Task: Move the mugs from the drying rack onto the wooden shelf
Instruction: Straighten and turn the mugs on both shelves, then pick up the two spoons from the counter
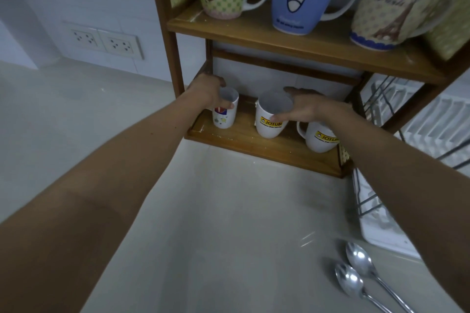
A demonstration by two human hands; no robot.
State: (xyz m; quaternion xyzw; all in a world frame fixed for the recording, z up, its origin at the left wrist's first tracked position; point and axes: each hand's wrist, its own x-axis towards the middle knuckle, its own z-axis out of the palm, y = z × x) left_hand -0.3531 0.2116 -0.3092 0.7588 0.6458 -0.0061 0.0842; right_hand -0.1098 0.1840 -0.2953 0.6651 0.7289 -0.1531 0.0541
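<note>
Head view: I have both hands on the bottom board of the brown wooden shelf, setting mugs upright. My left hand, at eleven o'clock, has its grip closed around the rim of a small white ceramic mug with coloured spots, held from above, I judge, to clear the low board overhead. My right hand, at one o'clock, pinches the rim of a white JOTUN-logo mug; a second JOTUN mug stands just beside it. The white wire drying rack at three o'clock shows no mugs. Two steel spoons lie on the pale counter at five o'clock.
</note>
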